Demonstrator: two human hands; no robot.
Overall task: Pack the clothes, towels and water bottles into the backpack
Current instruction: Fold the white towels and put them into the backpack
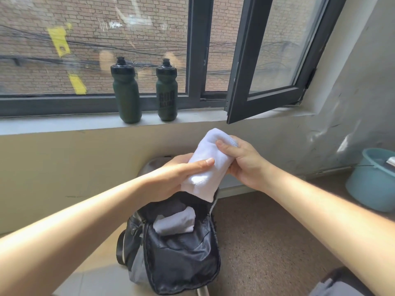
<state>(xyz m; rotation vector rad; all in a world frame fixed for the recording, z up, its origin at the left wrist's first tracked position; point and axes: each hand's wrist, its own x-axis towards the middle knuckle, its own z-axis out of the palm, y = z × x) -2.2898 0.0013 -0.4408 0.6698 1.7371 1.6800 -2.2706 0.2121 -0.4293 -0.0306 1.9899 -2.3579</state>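
Both hands hold a rolled white towel [208, 165] just above the open black backpack [181, 259]. My left hand [181, 174] grips the roll's lower part with the thumb across it. My right hand [241, 159] clasps its upper end. The towel's bottom tip hangs over the bag's rim. Inside the bag lies another rolled white towel [175, 221] on top of dark fabric. Two dark green water bottles stand upright on the window sill, one on the left [126, 90] and one on the right [166, 90].
An open window sash [271, 60] juts inward over the sill at the right. A light blue bucket [374, 182] stands on the brown floor at the far right. A grey cloth item [337, 287] shows at the bottom right corner.
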